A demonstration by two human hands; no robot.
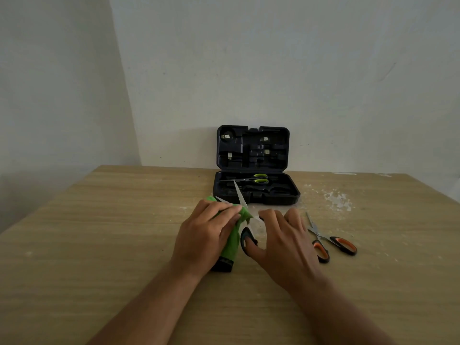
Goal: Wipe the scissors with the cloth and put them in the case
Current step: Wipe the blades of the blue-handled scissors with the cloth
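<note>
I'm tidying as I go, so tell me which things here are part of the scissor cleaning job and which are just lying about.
Part of the job:
green cloth
teal-handled scissors
orange-handled scissors
green-handled scissors
open black case

Just lying about:
white flecks on the table

Open-bladed teal-handled scissors [245,220] wrapped in a green cloth [230,241], orange-handled scissors [328,239] flat on the table, green-handled scissors [251,180] inside the open black case [256,192]

3 prs scissors [251,181] [245,220] [328,241], 1 cloth [230,245], 1 case [256,185], 2 hands [206,235] [286,242].
</note>
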